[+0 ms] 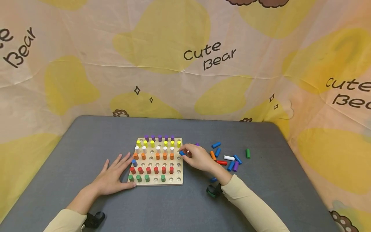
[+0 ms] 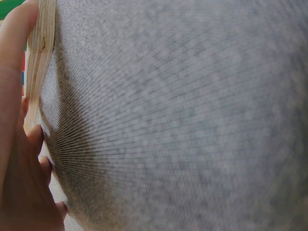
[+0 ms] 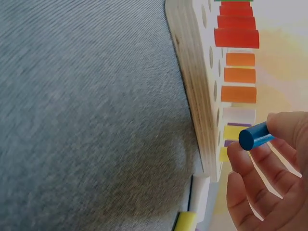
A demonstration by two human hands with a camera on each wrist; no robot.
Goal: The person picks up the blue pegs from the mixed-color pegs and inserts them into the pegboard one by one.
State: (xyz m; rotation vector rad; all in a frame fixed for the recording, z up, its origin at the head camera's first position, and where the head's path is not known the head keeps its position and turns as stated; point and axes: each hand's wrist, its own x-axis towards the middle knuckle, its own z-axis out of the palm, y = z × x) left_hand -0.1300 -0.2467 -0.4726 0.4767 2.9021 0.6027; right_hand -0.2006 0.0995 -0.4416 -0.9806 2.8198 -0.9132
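Observation:
A wooden pegboard (image 1: pixel 175 183) carries rows of coloured pegs: purple, yellow, white and orange toward the far side, red and green nearer. A single blue peg (image 1: pixel 134 163) stands in the row between orange and red. My left hand (image 1: pixel 114 175) lies with fingers spread along the board's left edge, its thumb at the near left corner. Between thumb and fingertips my right hand (image 1: pixel 198 157) pinches another blue peg (image 3: pixel 255 135), tilted, over the board's right edge. Several holes in the rows show bare.
Loose pegs lie on the grey table (image 1: pixel 261 193) right of the board, among them a white peg (image 1: pixel 229 158), a red peg (image 1: pixel 221 163) and a green peg (image 1: pixel 248 153). In the right wrist view, a yellow peg (image 3: pixel 185 221) lies beside the board. A patterned cloth (image 1: pixel 162 42) hangs behind.

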